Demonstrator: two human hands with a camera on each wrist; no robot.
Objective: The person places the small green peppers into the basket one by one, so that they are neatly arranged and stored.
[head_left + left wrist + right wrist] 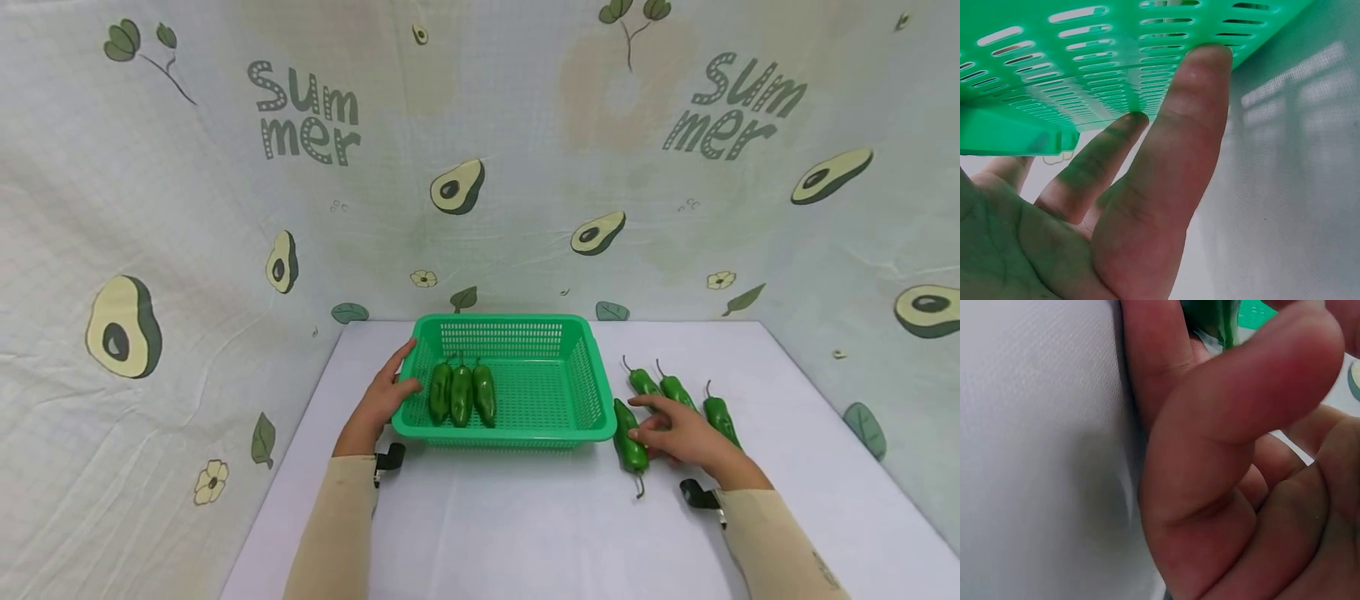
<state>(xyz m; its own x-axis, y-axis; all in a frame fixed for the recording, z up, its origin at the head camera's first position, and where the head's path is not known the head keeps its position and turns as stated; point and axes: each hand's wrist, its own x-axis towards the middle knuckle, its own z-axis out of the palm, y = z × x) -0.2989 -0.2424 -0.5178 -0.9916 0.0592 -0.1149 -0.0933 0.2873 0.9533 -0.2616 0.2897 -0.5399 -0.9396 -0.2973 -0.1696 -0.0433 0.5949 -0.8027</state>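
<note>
A green plastic basket [506, 435] sits on the white-covered table. Three green peppers [461, 396] lie side by side in its left part, stems pointing away. My left hand [382, 398] rests on the basket's left side, fingers spread along the outer wall and thumb at the rim; the left wrist view shows fingertips against the slotted wall. Just right of the basket my right hand [671, 433] pinches a green pepper [628, 446] whose stem points towards me. Part of that pepper [1213, 315] shows between the fingers in the right wrist view.
Three more green peppers lie beyond and beside my right hand, one of them the rightmost pepper [720, 415]. A cloth backdrop [517, 250] printed with avocados stands behind the table [525, 533] and along both its sides.
</note>
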